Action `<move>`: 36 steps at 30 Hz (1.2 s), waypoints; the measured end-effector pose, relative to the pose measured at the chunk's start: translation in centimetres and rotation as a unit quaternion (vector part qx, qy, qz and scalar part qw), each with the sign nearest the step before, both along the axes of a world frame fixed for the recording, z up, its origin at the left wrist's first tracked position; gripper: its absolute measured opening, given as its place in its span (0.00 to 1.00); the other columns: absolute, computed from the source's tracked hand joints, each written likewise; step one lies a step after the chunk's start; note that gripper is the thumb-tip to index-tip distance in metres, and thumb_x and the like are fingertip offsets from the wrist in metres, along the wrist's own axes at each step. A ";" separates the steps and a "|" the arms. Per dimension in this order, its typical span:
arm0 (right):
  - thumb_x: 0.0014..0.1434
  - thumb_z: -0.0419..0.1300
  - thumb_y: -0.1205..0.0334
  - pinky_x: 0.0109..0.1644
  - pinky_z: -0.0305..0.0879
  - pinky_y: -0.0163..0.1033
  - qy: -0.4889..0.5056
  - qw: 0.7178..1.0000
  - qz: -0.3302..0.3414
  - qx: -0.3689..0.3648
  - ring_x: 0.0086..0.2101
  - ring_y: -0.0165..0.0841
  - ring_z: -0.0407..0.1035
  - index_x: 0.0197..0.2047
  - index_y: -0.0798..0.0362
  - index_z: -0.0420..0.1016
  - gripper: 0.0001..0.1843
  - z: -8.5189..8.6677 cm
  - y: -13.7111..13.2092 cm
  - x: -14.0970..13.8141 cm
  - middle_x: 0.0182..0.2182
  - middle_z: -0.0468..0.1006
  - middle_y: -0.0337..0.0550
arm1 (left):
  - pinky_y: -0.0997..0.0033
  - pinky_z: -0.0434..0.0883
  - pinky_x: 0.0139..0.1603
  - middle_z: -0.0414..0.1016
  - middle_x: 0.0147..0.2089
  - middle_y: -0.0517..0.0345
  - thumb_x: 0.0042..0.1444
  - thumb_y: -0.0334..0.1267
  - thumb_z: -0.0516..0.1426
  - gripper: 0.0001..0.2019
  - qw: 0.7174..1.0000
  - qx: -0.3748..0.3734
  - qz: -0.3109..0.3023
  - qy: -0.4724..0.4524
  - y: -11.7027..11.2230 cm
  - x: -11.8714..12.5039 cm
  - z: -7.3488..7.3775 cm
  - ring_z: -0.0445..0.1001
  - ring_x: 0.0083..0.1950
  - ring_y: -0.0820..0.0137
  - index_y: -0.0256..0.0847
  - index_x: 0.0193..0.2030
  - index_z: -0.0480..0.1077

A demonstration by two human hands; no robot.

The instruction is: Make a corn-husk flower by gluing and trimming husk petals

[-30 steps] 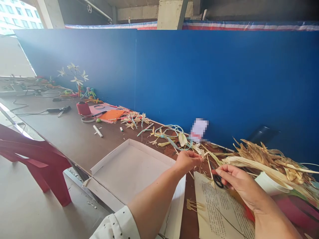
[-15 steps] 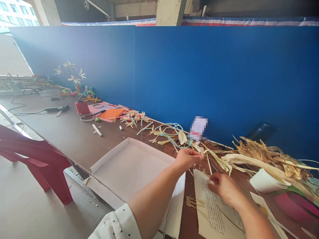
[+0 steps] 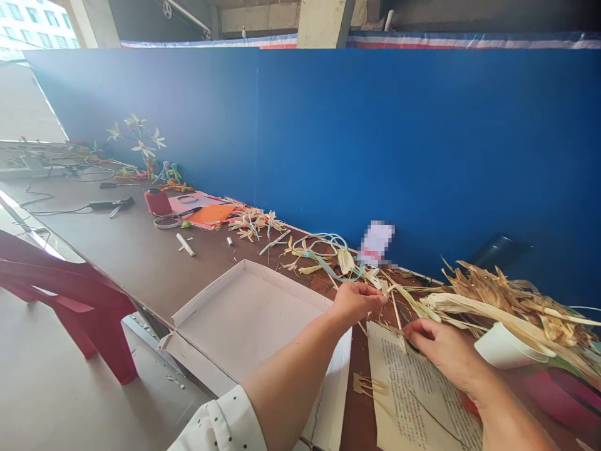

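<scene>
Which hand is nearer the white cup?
Right. The right hand lies on the printed page just left of the white cup, not touching it; the left hand pinches a husk strip farther left.

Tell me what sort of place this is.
Probably a craft workbench: the left hand pinches a husk strip beside a pile of dried husks, with husk flowers and coloured paper farther along the table, against a blue partition.
</scene>
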State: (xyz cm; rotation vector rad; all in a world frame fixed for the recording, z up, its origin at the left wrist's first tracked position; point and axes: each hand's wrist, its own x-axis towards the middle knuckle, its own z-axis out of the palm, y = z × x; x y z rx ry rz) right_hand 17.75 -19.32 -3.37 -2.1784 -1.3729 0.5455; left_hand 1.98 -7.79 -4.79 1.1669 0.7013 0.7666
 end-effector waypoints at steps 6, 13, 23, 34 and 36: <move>0.48 0.62 0.43 0.23 0.50 0.32 0.242 0.968 -0.014 0.066 0.21 0.27 0.56 0.34 0.52 0.76 0.20 2.9 -1.3 -0.7 0.20 0.68 0.37 | 0.75 0.63 0.30 0.68 0.22 0.62 0.32 0.43 0.70 0.17 0.994 -0.035 -0.065 -0.084 0.0 -0.2 0.0 0.62 0.24 0.80 0.33 0.27 0.75; 0.45 0.68 0.49 0.20 0.47 0.29 0.360 0.926 -0.033 0.108 0.23 0.24 0.55 0.34 0.52 0.76 0.17 3.0 -1.4 -0.7 0.31 0.75 0.43 | 0.67 0.69 0.43 0.73 0.29 0.57 0.31 0.44 0.71 0.20 0.976 -0.044 -0.185 -0.109 -0.2 -0.5 -0.3 0.71 0.32 0.74 0.32 0.29 0.76; 0.41 0.72 0.52 0.19 0.49 0.25 0.407 0.895 -0.059 0.172 0.23 0.23 0.54 0.34 0.53 0.76 0.19 2.0 -0.4 -0.8 0.29 0.73 0.41 | 0.66 0.71 0.44 0.74 0.29 0.57 0.28 0.46 0.71 0.23 0.976 -0.046 -0.181 -0.112 -0.1 -0.2 -0.5 0.72 0.31 0.74 0.32 0.29 0.75; 0.37 0.74 0.51 0.18 0.49 0.24 0.392 0.890 -0.098 0.212 0.23 0.23 0.56 0.32 0.53 0.78 0.21 1.1 0.1 -0.7 0.27 0.74 0.41 | 0.65 0.71 0.43 0.75 0.29 0.55 0.29 0.47 0.71 0.23 0.974 -0.038 -0.193 -0.115 -0.4 -0.7 0.1 0.73 0.32 0.72 0.32 0.30 0.75; 0.35 0.75 0.51 0.18 0.49 0.24 0.387 0.892 -0.109 0.208 0.22 0.23 0.56 0.32 0.54 0.78 0.22 1.0 0.3 -0.6 0.27 0.74 0.42 | 0.65 0.71 0.43 0.75 0.29 0.55 0.30 0.47 0.71 0.23 0.972 -0.033 -0.199 -0.117 -0.4 -0.6 0.1 0.74 0.32 0.72 0.32 0.31 0.75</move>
